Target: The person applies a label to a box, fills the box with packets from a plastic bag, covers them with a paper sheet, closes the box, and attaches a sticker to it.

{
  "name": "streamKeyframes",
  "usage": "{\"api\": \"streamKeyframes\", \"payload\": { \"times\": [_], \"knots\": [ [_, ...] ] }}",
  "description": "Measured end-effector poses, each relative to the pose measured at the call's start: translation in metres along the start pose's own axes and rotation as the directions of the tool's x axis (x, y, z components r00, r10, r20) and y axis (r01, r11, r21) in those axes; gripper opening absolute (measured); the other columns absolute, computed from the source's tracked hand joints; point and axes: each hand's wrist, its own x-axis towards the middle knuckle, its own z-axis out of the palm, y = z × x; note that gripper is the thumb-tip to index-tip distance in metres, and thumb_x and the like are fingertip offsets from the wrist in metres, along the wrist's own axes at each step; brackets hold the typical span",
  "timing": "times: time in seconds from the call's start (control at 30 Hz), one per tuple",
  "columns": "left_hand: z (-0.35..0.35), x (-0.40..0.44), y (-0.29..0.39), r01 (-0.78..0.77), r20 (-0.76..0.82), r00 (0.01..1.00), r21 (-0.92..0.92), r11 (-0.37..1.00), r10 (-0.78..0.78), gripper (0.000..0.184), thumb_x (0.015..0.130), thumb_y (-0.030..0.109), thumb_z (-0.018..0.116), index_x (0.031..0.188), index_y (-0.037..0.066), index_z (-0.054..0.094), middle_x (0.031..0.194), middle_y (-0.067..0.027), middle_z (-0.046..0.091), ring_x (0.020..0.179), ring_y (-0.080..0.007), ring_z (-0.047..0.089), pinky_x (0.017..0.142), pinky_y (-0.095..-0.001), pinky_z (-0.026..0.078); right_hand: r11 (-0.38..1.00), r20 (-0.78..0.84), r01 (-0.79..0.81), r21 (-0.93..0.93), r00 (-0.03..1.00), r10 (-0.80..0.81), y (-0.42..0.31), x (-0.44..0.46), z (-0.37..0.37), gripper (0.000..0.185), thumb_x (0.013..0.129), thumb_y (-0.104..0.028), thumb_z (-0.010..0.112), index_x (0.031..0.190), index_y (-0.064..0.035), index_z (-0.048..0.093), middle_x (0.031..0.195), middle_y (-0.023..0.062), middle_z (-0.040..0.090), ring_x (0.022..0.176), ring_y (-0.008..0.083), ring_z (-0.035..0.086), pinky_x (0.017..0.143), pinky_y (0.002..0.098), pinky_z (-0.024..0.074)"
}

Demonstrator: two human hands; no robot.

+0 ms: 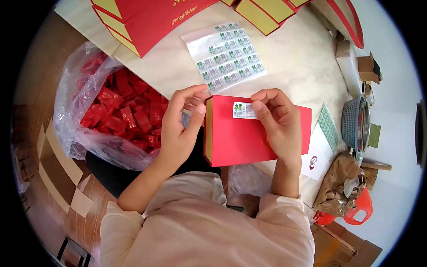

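Note:
A red gift box [240, 142] with a gold side lies in front of me, near the table edge. On its upper face is a small white label [242, 110] with green print and a square code. My right hand [281, 122] pinches the label's right end between thumb and fingers, over the box. Beside the box's upper left corner, my left hand [180, 122] is open, thumb and fingers apart, holding nothing. Just beyond both hands lies a sheet of similar labels [231, 53], with bare backing at its upper left.
Red boxes with gold sides [155, 22] stand at the back. To the left is a clear plastic bag [73, 102] full of small red packets [129, 107]. On the right are a white paper [313, 155], a green label sheet [328, 127], a brown bag [342, 184] and a grey basket [351, 122].

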Motion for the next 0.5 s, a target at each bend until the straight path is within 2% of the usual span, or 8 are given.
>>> {"api": "streamKeyframes", "payload": {
  "times": [0.1, 0.13, 0.2, 0.33, 0.37, 0.4, 0.47, 0.5],
  "knots": [
    [0.007, 0.006, -0.009, 0.015, 0.052, 0.999, -0.055, 0.998, -0.012, 0.021, 0.094, 0.010, 0.053, 0.112, 0.001, 0.057, 0.105, -0.0083, 0.058, 0.089, -0.0137, 0.056, 0.080, -0.0266, 0.043, 0.998, -0.036, -0.009, -0.061, 0.999, 0.007, 0.001, -0.001, 0.008, 0.013, 0.093, -0.003, 0.057, 0.105, 0.0001, 0.056, 0.082, 0.0023, 0.061, 0.075, 0.0046, 0.054, 0.067, 0.0184, 0.0437],
    [0.008, 0.006, -0.010, 0.024, 0.062, 0.998, -0.051, 0.998, -0.021, 0.021, 0.094, 0.010, 0.053, 0.112, 0.001, 0.057, 0.105, -0.0083, 0.058, 0.089, -0.0137, 0.056, 0.080, -0.0266, 0.043, 0.998, -0.044, -0.020, -0.054, 0.999, 0.018, 0.001, -0.001, 0.011, 0.013, 0.093, -0.003, 0.057, 0.105, 0.0001, 0.056, 0.082, 0.0023, 0.061, 0.075, 0.0046, 0.054, 0.067, 0.0184, 0.0437],
    [0.009, 0.007, -0.010, 0.193, 0.130, 0.976, -0.144, 0.971, -0.174, 0.022, 0.098, 0.009, 0.044, 0.116, 0.000, 0.053, 0.106, -0.0059, 0.056, 0.099, -0.0107, 0.053, 0.087, -0.0253, 0.042, 1.000, -0.033, 0.027, -0.010, 0.999, -0.027, 0.001, 0.001, 0.016, 0.016, 0.093, -0.003, 0.057, 0.108, -0.0009, 0.054, 0.085, 0.0021, 0.060, 0.075, 0.0042, 0.053, 0.067, 0.0186, 0.0428],
    [0.013, 0.009, -0.017, 0.152, 0.116, 0.984, -0.125, 0.980, -0.137, 0.021, 0.099, 0.009, 0.042, 0.115, 0.000, 0.053, 0.105, -0.0054, 0.057, 0.096, -0.0098, 0.054, 0.084, -0.0239, 0.044, 0.985, 0.032, 0.049, -0.167, 0.998, -0.044, 0.000, 0.003, 0.019, 0.020, 0.090, 0.001, 0.057, 0.109, -0.0011, 0.053, 0.080, 0.0044, 0.057, 0.073, 0.0115, 0.053, 0.068, 0.0242, 0.0435],
    [0.013, 0.009, -0.018, 0.173, 0.111, 0.982, -0.176, 0.969, -0.155, 0.020, 0.098, 0.009, 0.046, 0.114, 0.001, 0.054, 0.107, -0.0065, 0.057, 0.095, -0.0117, 0.056, 0.084, -0.0251, 0.044, 0.975, 0.043, 0.041, -0.219, 0.999, -0.032, 0.000, 0.004, 0.019, 0.022, 0.089, 0.001, 0.057, 0.111, -0.0017, 0.053, 0.079, 0.0063, 0.057, 0.076, 0.0175, 0.054, 0.070, 0.0288, 0.0448],
    [0.013, 0.009, -0.019, 0.194, 0.107, 0.979, -0.227, 0.954, -0.173, 0.019, 0.096, 0.009, 0.049, 0.113, 0.001, 0.055, 0.108, -0.0077, 0.058, 0.094, -0.0136, 0.057, 0.084, -0.0262, 0.044, 0.976, 0.039, 0.032, -0.215, 0.999, -0.025, 0.001, 0.005, 0.020, 0.022, 0.089, 0.001, 0.057, 0.111, -0.0017, 0.053, 0.079, 0.0063, 0.057, 0.076, 0.0175, 0.054, 0.070, 0.0288, 0.0448],
    [0.011, 0.009, -0.022, 0.231, 0.139, 0.969, -0.238, 0.943, -0.202, 0.020, 0.097, 0.009, 0.049, 0.114, 0.002, 0.055, 0.110, -0.0084, 0.057, 0.097, -0.0140, 0.057, 0.086, -0.0264, 0.044, 0.934, 0.045, 0.082, -0.348, 0.996, -0.071, 0.002, 0.006, 0.021, 0.019, 0.094, -0.004, 0.054, 0.113, -0.0005, 0.053, 0.083, 0.0019, 0.058, 0.077, 0.0068, 0.053, 0.071, 0.0191, 0.0421],
    [0.010, 0.010, -0.023, 0.235, 0.141, 0.969, -0.240, 0.942, -0.205, 0.020, 0.097, 0.009, 0.049, 0.114, 0.002, 0.055, 0.110, -0.0084, 0.057, 0.097, -0.0140, 0.057, 0.086, -0.0264, 0.044, 0.934, 0.044, 0.078, -0.350, 0.997, -0.067, 0.003, 0.008, 0.021, 0.019, 0.094, -0.004, 0.054, 0.113, -0.0005, 0.053, 0.083, 0.0019, 0.058, 0.077, 0.0068, 0.053, 0.071, 0.0191, 0.0421]
  ]
}}
